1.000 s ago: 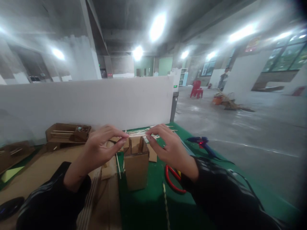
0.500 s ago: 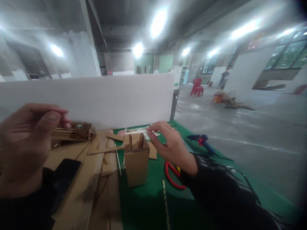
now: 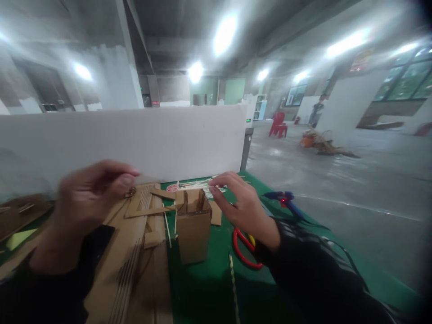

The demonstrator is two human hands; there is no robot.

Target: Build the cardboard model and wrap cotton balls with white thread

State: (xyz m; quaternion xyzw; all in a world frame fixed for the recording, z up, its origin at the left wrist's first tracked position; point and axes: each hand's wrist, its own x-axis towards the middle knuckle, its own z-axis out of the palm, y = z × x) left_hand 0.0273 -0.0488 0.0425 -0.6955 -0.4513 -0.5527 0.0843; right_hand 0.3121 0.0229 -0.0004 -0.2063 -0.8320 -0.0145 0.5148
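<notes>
A small open-topped cardboard box (image 3: 193, 236) stands upright on the green table, with inner cardboard pieces showing at its top. My right hand (image 3: 241, 204) hovers just past the box's top right edge, thumb and index tips drawn close together. Whatever lies between those tips is too small to make out. On the left, my left hand (image 3: 89, 202) is raised over the cardboard sheets, slightly blurred, thumb and index pressed in a pinch. I cannot see anything clearly in that pinch. Thin pale sticks (image 3: 197, 183) lie scattered behind the box.
Red-handled scissors (image 3: 245, 256) and a patterned pencil-like stick (image 3: 232, 283) lie right of the box. A blue glue gun (image 3: 285, 200) rests at the table's right edge. Cardboard sheets (image 3: 160, 279) and a dark phone (image 3: 101, 238) are left. A white partition (image 3: 151, 144) stands behind.
My left hand has moved right, toward the box, and slightly down, uncovering cardboard pieces at the far left. My right hand stays nearly where it was by the box.
</notes>
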